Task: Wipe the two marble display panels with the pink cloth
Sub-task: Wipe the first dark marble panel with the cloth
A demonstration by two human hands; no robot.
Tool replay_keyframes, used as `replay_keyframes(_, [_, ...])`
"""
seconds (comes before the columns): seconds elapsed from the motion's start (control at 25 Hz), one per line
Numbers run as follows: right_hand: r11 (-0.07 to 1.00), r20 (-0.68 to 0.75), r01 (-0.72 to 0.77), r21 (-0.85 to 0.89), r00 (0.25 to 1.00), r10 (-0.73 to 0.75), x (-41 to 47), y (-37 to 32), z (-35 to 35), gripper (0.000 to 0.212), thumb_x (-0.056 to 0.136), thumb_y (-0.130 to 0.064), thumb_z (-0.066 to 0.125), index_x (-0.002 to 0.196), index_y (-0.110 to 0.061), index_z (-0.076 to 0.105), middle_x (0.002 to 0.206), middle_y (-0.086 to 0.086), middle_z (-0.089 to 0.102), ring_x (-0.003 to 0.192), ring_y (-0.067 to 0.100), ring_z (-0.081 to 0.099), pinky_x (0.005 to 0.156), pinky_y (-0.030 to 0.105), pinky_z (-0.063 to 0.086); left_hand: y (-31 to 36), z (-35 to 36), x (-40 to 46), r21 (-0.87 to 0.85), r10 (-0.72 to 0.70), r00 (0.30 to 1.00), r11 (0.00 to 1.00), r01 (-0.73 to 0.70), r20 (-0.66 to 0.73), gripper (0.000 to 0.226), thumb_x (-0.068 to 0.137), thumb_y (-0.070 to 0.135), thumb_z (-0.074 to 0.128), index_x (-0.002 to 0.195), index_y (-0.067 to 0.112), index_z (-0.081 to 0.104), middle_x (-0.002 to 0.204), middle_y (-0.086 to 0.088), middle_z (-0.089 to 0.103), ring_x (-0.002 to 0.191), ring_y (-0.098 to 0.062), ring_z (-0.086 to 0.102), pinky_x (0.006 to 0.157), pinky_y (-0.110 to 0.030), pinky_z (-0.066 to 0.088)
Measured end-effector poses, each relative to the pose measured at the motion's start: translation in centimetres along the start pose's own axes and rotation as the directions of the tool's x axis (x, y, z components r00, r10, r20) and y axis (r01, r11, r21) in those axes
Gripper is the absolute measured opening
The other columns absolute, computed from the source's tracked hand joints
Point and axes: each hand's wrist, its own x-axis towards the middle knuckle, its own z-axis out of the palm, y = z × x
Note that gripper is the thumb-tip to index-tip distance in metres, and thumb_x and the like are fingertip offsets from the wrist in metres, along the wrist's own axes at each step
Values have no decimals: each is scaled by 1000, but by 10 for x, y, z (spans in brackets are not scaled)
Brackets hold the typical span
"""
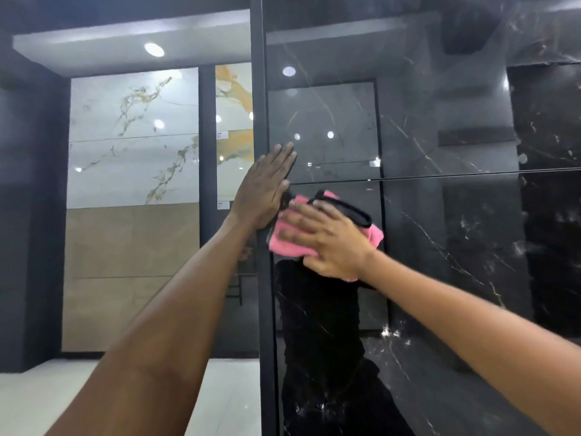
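The right hand [327, 237] pressed the pink cloth [283, 243] flat against the black panel [440, 215], fingers spread over the fabric, just below a thin horizontal seam [471, 174] in the glossy stone. The left hand [264, 190] lay with straight fingers against the panel's left edge, beside the dark frame post [262, 89], close to the cloth. The black surface mirrored the hands, a dark figure and ceiling lights. Farther back on the left stood a white panel [133, 136] with gold veins, a beige slab [125, 272] beneath it, and a pale floor [47, 401] below.
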Motion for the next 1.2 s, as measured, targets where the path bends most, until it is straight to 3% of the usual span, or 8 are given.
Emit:
replay_keyframes(0.2, [800,215,582,147,771,-600,-76,-51,8,54,87,-24,48,141,-29,50,154,-3,37,147,20,20,116,52,18,42,0,-32,-9,-149,988,989,149,-37,57,99,26,32,154,12,26,161,0,11,150,-20,9,122,-34,3])
replay_keyframes(0.32, [970,73,242,7,968,-242,-59,35,-27,53,86,-28,42,137,-24,55,149,3,45,141,27,30,113,53,25,70,21,-78,59,-32,999,998,31,10,57,99,28,33,154,16,24,162,-2,16,150,-24,11,122,-40,9])
replay_keyframes(0.48, [981,-53,-164,-102,986,159,-77,76,-33,69,79,-43,41,148,-33,38,159,-1,27,148,34,15,109,52,18,73,33,-88,130,-63,998,990,61,9,56,100,30,32,155,20,22,162,-1,18,150,-22,11,122,-40,9])
replay_keyframes(0.76, [937,115,304,-175,951,-287,-175,-47,23,75,79,-46,56,147,-29,31,158,-2,24,147,31,12,112,49,13,77,28,-90,153,-85,996,985,82,15,57,101,29,33,156,20,23,162,-1,18,150,-22,12,122,-40,8])
replay_keyframes(0.84, [979,9,-11,-205,1000,14,-134,17,-1,70,81,-44,49,147,-28,35,157,1,30,146,31,18,115,50,5,77,29,-91,159,-97,995,983,93,17,57,101,29,32,156,19,22,163,-1,16,151,-22,10,122,-40,6])
replay_keyframes(0.96, [897,-168,-442,-22,886,433,-95,54,-22,71,79,-36,52,147,-23,39,156,5,34,146,35,22,114,51,15,75,31,-93,174,-86,996,981,83,12,56,102,29,30,156,19,20,163,-2,15,151,-22,8,123,-40,6])
replay_keyframes(1.12, [996,-49,83,-19,995,-84,-170,-85,35,71,78,-36,56,146,-24,38,155,5,32,147,31,16,121,50,7,76,30,-91,184,-87,996,979,82,16,56,102,29,30,156,20,19,163,-1,15,151,-22,8,123,-40,6])
replay_keyframes(1.2, [918,156,396,-26,909,-388,-201,-101,37,72,76,-39,66,143,-25,45,155,1,35,149,26,12,122,48,4,76,29,-93,183,-89,996,980,84,17,55,102,30,28,156,19,19,163,-2,15,151,-22,8,123,-40,6])
